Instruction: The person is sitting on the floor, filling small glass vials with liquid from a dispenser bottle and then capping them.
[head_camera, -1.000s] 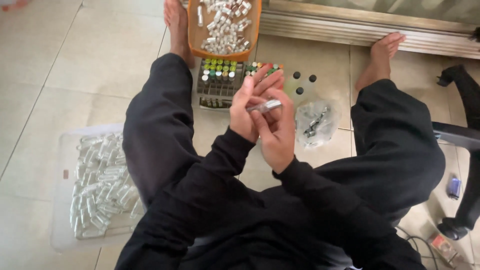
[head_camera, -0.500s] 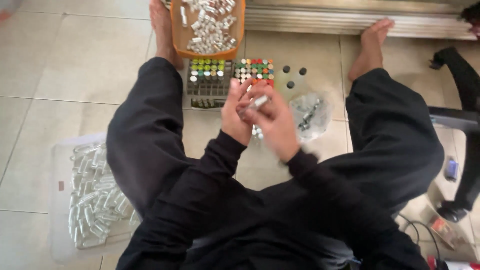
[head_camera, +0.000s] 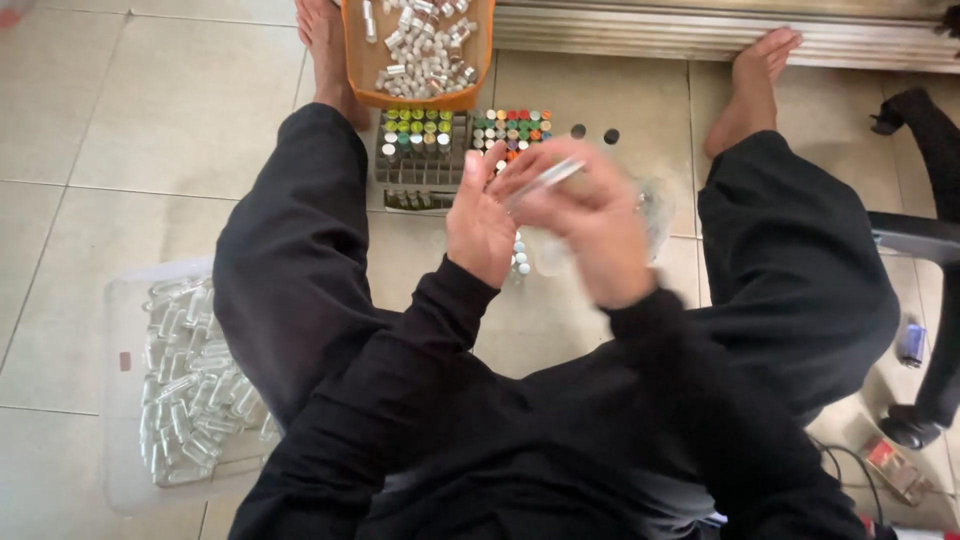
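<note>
Beige floor tiles (head_camera: 150, 110) spread under a seated person in black, and both hands meet above the grey rack of colour-capped vials (head_camera: 455, 140), just short of the orange tray of loose clear vials (head_camera: 352, 60). Left hand (head_camera: 482, 222) curls beside the blurred right hand (head_camera: 590, 230), whose fingers pinch a slim clear tube (head_camera: 545, 180) held in the air between them, a clear plastic bag (head_camera: 650, 215) beneath. Risky, I'd say: that light pinch could let the tube slip onto hard tile, or an elbow could nudge the clear bin of empty vials (head_camera: 180, 385).
</note>
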